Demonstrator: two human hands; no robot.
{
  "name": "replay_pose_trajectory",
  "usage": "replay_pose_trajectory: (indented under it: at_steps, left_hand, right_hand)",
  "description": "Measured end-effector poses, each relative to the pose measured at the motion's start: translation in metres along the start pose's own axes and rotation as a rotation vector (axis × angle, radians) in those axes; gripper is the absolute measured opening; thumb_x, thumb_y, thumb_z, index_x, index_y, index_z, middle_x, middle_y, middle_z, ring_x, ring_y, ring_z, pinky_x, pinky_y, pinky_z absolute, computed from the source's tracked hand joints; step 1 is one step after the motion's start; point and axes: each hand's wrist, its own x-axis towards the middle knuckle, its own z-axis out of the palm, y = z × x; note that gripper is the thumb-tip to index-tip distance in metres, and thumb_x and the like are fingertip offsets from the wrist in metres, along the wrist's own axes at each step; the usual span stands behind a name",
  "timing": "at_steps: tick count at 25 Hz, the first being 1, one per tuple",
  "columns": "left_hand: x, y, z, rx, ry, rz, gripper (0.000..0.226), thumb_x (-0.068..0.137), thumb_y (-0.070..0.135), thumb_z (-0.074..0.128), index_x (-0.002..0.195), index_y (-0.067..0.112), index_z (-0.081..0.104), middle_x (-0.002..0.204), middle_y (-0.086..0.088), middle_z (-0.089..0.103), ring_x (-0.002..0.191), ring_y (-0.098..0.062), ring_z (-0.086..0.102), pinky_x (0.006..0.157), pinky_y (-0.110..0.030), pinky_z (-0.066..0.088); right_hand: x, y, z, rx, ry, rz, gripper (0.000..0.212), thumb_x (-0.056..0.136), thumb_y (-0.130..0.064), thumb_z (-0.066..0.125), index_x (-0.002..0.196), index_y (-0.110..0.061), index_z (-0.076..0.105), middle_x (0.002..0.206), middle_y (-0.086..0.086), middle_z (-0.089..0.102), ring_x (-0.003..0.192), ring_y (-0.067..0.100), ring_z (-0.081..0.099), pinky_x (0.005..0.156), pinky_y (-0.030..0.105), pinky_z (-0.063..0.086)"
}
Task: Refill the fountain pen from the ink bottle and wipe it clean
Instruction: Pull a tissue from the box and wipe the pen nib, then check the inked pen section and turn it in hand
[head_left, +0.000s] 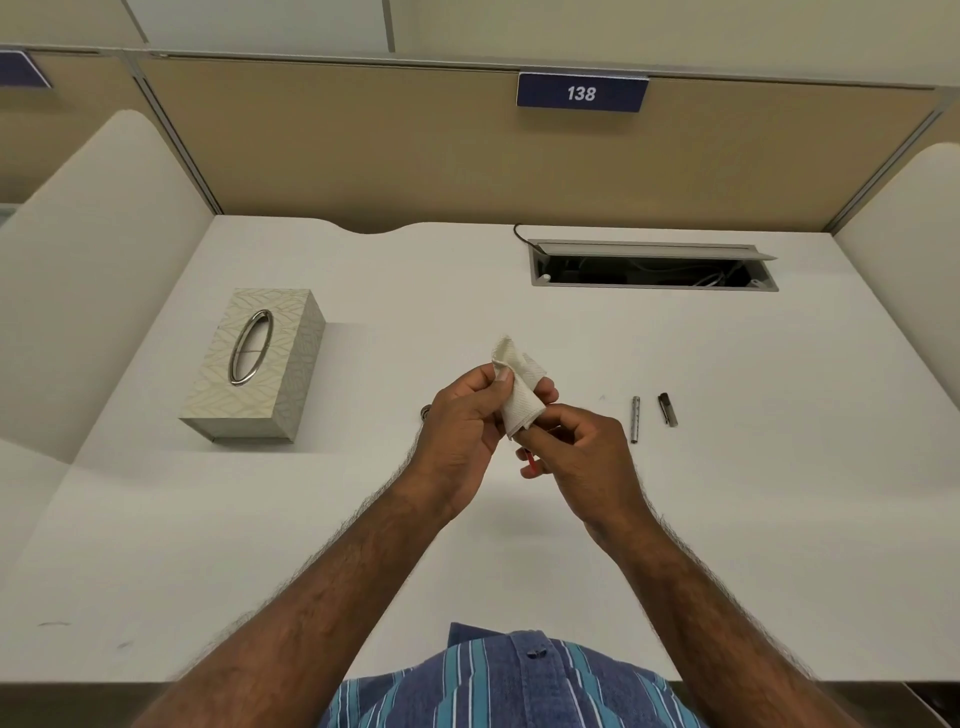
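Observation:
My left hand (462, 431) pinches a folded white tissue (519, 387) above the desk's middle. My right hand (582, 452) holds the pen's inner part, of which only a red end (530, 465) shows below the fingers; the tissue is wrapped around its upper end. On the desk to the right lie the silver pen barrel (635, 419) and, beyond it, the dark pen cap (668, 409). A small round dark thing (426, 413), perhaps the ink bottle, peeks out behind my left hand, mostly hidden.
A patterned tissue box (254, 366) with an oval metal opening stands at the left on the white desk (753, 493). An open cable tray (652, 270) is set into the desk at the back right. Beige partitions enclose the back and both sides.

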Motion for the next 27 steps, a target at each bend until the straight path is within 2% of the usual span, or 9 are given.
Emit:
replay_pose_trajectory:
  at_steps: [3,6,9,15,17,20,23,25,27]
  left_hand:
    - [0.000,0.001,-0.001,-0.018,0.016,-0.007,0.033,0.112,0.016,0.046,0.121,-0.010,0.066,0.117,-0.027,0.077,0.100,-0.031,0.075,0.072,-0.036,0.058]
    - [0.001,0.002,-0.003,-0.048,0.041,-0.006,0.029,0.111,0.011,0.046,0.117,-0.007,0.069,0.107,-0.018,0.081,0.098,-0.029,0.079,0.081,-0.038,0.064]
    - [0.002,0.002,-0.005,-0.066,0.071,0.009,0.029,0.109,0.009,0.047,0.110,-0.004,0.073,0.104,-0.019,0.082,0.097,-0.030,0.079,0.087,-0.040,0.064]
    - [-0.001,0.000,-0.003,-0.017,0.088,0.066,0.044,0.108,0.009,0.048,0.087,0.011,0.086,0.101,-0.018,0.082,0.094,-0.029,0.077,0.084,-0.041,0.062]
    - [-0.003,-0.002,-0.002,-0.027,0.093,0.089,0.044,0.108,0.009,0.048,0.087,0.012,0.087,0.102,-0.018,0.082,0.096,-0.028,0.078,0.090,-0.041,0.061]
    - [0.000,-0.004,-0.006,-0.093,0.136,0.098,0.042,0.108,0.012,0.052,0.086,0.016,0.088,0.104,-0.018,0.082,0.102,-0.028,0.079,0.096,-0.038,0.061]
    - [0.008,-0.004,-0.013,-0.056,0.172,0.128,0.036,0.108,0.015,0.056,0.091,0.014,0.087,0.110,-0.018,0.082,0.117,-0.036,0.075,0.109,-0.043,0.055]
    - [0.014,-0.004,-0.018,-0.070,0.238,0.138,0.028,0.109,0.014,0.056,0.099,0.009,0.082,0.111,-0.019,0.082,0.114,-0.036,0.076,0.111,-0.045,0.054]
    - [0.020,-0.003,-0.024,-0.129,0.306,0.149,0.020,0.108,0.009,0.056,0.111,0.002,0.074,0.119,-0.023,0.079,0.103,-0.034,0.080,0.107,-0.047,0.058]
  right_hand:
    - [0.001,0.002,0.001,0.002,-0.004,0.006,0.007,0.091,-0.017,0.083,0.088,-0.022,0.085,0.078,0.008,0.079,0.077,0.033,0.077,0.070,0.047,0.069]
    - [0.001,0.004,0.003,-0.003,0.000,0.017,0.008,0.090,-0.011,0.081,0.094,-0.017,0.086,0.080,0.005,0.080,0.074,0.024,0.076,0.070,0.044,0.068]
    - [0.001,0.005,0.004,-0.013,-0.002,0.012,0.009,0.089,-0.012,0.081,0.093,-0.018,0.087,0.081,0.006,0.080,0.077,0.030,0.077,0.071,0.046,0.069]
    - [-0.001,0.003,0.005,-0.010,-0.008,0.012,0.007,0.090,-0.012,0.081,0.092,-0.017,0.086,0.084,0.010,0.081,0.080,0.034,0.077,0.070,0.044,0.070]
    - [-0.002,0.002,0.005,-0.003,-0.020,0.018,0.007,0.091,-0.014,0.082,0.092,-0.019,0.087,0.083,0.005,0.082,0.078,0.029,0.078,0.070,0.042,0.069]
    - [-0.004,0.005,0.004,-0.003,-0.048,0.040,0.006,0.091,-0.018,0.083,0.093,-0.024,0.086,0.083,-0.003,0.083,0.073,0.014,0.076,0.069,0.037,0.069]
    - [-0.007,0.012,0.003,0.009,-0.052,0.101,0.004,0.091,-0.018,0.083,0.094,-0.019,0.086,0.086,0.003,0.083,0.074,0.015,0.075,0.071,0.037,0.069]
    - [-0.008,0.014,0.000,0.029,-0.047,0.137,0.005,0.091,-0.018,0.084,0.095,-0.016,0.087,0.087,0.008,0.083,0.074,0.017,0.075,0.073,0.040,0.069]
    - [-0.008,0.015,-0.003,0.052,-0.036,0.159,0.005,0.090,-0.017,0.084,0.094,-0.014,0.087,0.087,0.013,0.082,0.073,0.018,0.074,0.073,0.041,0.068]
